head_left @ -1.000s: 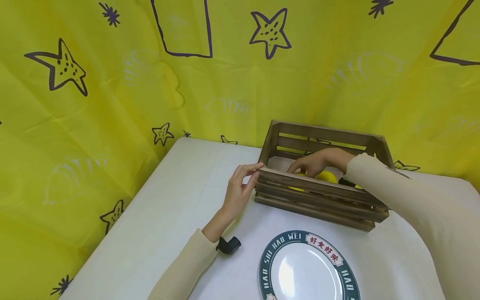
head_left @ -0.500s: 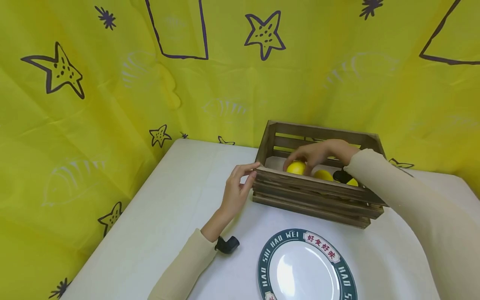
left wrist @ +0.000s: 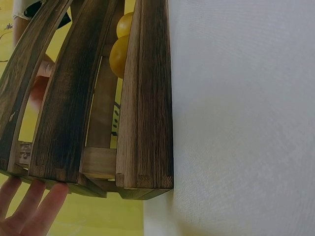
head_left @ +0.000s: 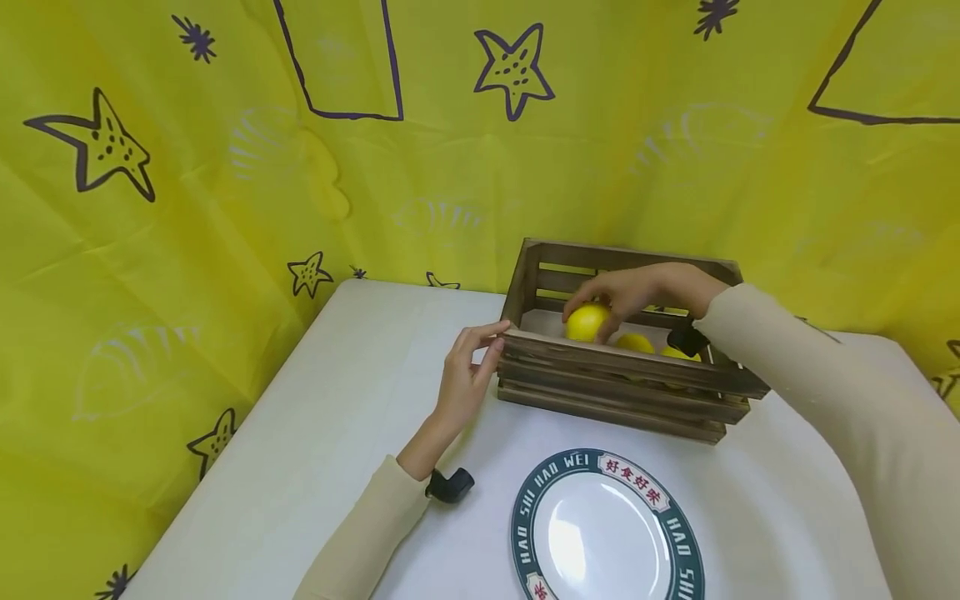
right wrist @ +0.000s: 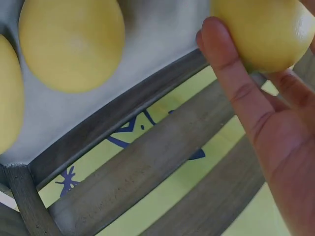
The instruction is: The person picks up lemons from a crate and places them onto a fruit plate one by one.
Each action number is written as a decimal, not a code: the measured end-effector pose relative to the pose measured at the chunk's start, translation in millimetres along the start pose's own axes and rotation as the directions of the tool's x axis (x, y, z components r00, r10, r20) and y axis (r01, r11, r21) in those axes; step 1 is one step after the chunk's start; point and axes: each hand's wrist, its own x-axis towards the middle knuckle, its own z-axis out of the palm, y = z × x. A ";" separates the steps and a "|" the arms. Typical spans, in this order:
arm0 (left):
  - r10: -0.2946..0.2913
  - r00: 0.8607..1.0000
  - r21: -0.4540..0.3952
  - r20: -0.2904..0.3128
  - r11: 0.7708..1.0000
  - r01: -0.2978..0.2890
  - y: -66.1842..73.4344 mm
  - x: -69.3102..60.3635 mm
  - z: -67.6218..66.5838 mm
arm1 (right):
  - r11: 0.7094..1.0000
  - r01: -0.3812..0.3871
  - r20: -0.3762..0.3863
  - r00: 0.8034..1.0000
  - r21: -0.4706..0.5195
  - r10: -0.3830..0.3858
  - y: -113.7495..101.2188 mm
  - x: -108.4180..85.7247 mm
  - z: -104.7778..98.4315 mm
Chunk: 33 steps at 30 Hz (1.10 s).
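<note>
Inside the dark wooden crate, the right hand grips a yellow lemon-like fruit. The right wrist view shows that fruit held by the thumb and fingers of the hand, with two more yellow fruits, one of them whole in outline, on the crate's pale floor. The left hand touches the crate's near left corner with its fingertips; in the left wrist view its fingers rest against the end of the slats.
A white plate with a green lettered rim lies on the white table in front of the crate. Behind the table hangs a yellow curtain with starfish drawings. Each wrist wears a black device.
The right hand has closed round a yellow fruit and raised it a little within the crate. The left hand stays at the crate's corner. The head view has shifted slightly.
</note>
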 end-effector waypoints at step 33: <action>0.008 1.000 -0.039 0.011 0.999 -0.008 -14.3 -1.0 2.2 | 0.988 0.140 -0.310 0.944 0.065 -0.114 -28.9 -62.7 7.3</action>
